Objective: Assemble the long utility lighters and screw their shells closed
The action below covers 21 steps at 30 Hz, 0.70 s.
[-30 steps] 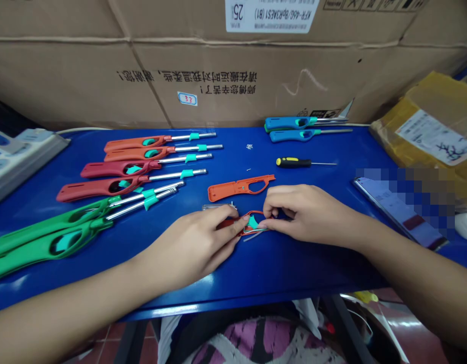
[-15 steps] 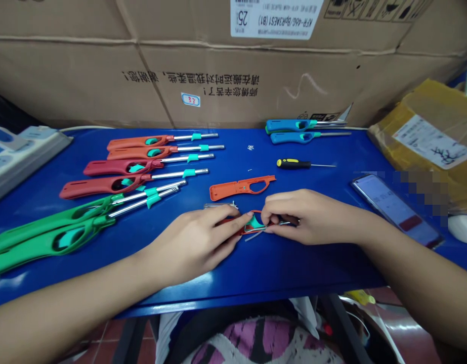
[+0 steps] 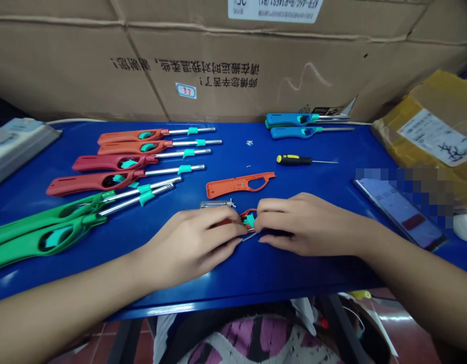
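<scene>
Both hands work at an opened orange lighter half (image 3: 250, 211) with a teal trigger (image 3: 249, 221) in it, low on the blue table. My left hand (image 3: 199, 240) is closed round its handle end, covering most of it. From the other side my right hand (image 3: 294, 225) is closed on its front end, fingertips by the trigger; what lies under them is hidden. A thin pale tube (image 3: 249, 236) sticks out below the fingertips. Just behind my left hand lies a clear lighter fuel tank (image 3: 217, 204). The matching orange shell half (image 3: 239, 185) lies hollow side up farther back.
Orange, red and green lighters (image 3: 115, 163) lie in a row at left, blue ones (image 3: 294, 132) at the back. A screwdriver (image 3: 294, 160), small metal pins (image 3: 249, 143) and a phone (image 3: 402, 212) lie about. A carton (image 3: 218, 55) walls the back; a taped parcel (image 3: 438, 136) stands right.
My right hand has shifted slightly left, its fingers now closer to the trigger and to my left hand. The metal rod seen under its fingers is now hidden. The view has tilted down a little.
</scene>
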Available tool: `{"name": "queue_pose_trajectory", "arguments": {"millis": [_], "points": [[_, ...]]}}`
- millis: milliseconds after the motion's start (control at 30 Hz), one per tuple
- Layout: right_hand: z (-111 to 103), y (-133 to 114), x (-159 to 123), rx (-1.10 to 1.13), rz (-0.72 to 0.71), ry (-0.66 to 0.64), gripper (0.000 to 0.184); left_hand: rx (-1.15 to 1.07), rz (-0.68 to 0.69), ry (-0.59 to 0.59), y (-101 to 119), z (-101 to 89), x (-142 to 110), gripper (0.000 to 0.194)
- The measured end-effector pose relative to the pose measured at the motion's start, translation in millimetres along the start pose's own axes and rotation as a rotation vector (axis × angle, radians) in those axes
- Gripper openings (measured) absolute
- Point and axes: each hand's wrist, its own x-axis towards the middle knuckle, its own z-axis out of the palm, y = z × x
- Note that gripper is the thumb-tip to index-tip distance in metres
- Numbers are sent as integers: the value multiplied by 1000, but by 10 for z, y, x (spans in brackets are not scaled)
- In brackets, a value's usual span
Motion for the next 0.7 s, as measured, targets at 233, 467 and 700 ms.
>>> {"name": "queue_pose_trajectory", "arguments": {"millis": [233, 467, 700], "points": [[-174, 139, -116, 184, 183, -30, 11, -2, 18, -49, -44, 13, -29, 31], [-159, 206, -121, 219, 224, 35, 8, -10, 20, -65, -56, 13, -29, 31], [-171, 258, -93, 399, 322, -24, 6, -14, 27, -69, -63, 3, -31, 33]]}}
